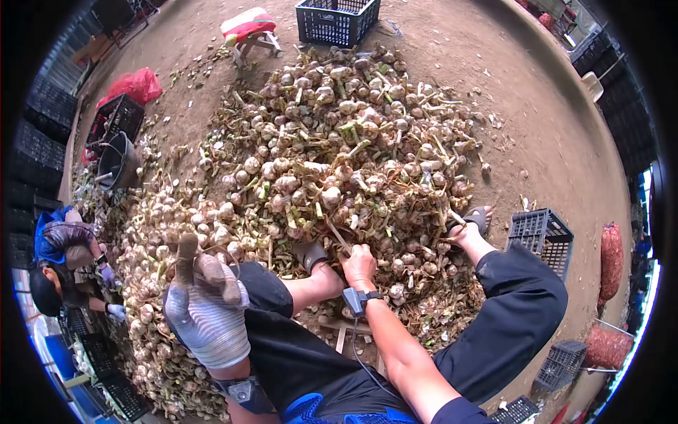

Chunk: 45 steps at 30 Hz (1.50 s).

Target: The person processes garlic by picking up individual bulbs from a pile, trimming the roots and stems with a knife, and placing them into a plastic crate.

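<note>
My left hand (208, 311) wears a striped, dirt-stained work glove and is raised over my left thigh. Its fingers are apart, one pointing up and others partly bent; thin brown strands show beside the fingertips, and I see nothing clearly gripped. Bare, my right hand (359, 267) reaches down between my legs with its fingers closed on a garlic stalk (337, 233) at the near side of the heap. Around both hands lies a large pile of garlic bulbs (332, 196) with dry stalks and leaves attached. Trimmed-looking bulbs (166, 219) are spread to the left.
My sandalled foot (479, 220) rests at the heap's right edge. A black crate (540, 237) stands beyond my right knee, another crate (337, 22) behind the heap. A bucket (120, 161) and low stool (251, 35) are left. A co-worker (67, 247) bends over the bulbs.
</note>
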Each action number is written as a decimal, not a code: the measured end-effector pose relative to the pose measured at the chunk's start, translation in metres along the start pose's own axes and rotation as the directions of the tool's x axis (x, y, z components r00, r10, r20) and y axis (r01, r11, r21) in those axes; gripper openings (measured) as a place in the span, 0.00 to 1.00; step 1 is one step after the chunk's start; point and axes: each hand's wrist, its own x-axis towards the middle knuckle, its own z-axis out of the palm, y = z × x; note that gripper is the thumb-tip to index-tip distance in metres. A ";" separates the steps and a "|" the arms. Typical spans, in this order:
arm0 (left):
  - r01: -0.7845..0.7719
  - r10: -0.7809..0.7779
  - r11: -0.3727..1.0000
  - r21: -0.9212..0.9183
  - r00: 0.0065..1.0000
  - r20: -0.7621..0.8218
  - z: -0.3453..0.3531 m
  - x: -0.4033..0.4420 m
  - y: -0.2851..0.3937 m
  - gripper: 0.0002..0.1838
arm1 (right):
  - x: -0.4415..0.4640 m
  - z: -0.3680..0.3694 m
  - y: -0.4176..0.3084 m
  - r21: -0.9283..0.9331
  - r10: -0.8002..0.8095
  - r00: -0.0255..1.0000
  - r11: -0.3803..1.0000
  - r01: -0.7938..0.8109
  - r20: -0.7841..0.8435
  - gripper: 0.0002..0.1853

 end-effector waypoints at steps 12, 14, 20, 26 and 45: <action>-0.342 -0.113 0.198 0.918 0.923 0.368 0.018 -0.008 -0.047 0.28 | -0.001 -0.140 -0.048 0.771 0.047 0.990 0.623 -0.134 0.135 0.11; -0.456 -0.205 0.115 0.882 0.858 0.471 0.030 -0.009 -0.056 0.31 | -0.013 -0.187 -0.074 0.892 -0.060 0.961 0.390 -0.228 0.272 0.14; -0.470 -0.302 0.073 0.880 0.830 0.469 0.048 -0.015 -0.089 0.34 | -0.047 -0.267 -0.111 0.961 -0.233 0.955 0.250 -0.122 0.182 0.13; -0.193 -0.242 0.489 0.851 0.907 0.345 0.044 -0.015 -0.096 0.28 | -0.036 -0.280 -0.084 0.565 -0.336 0.878 0.674 0.477 -0.341 0.12; -0.189 -0.381 0.532 0.825 0.816 0.434 0.023 -0.011 -0.100 0.30 | -0.040 -0.248 -0.087 0.271 -0.588 0.652 0.608 0.747 -0.479 0.13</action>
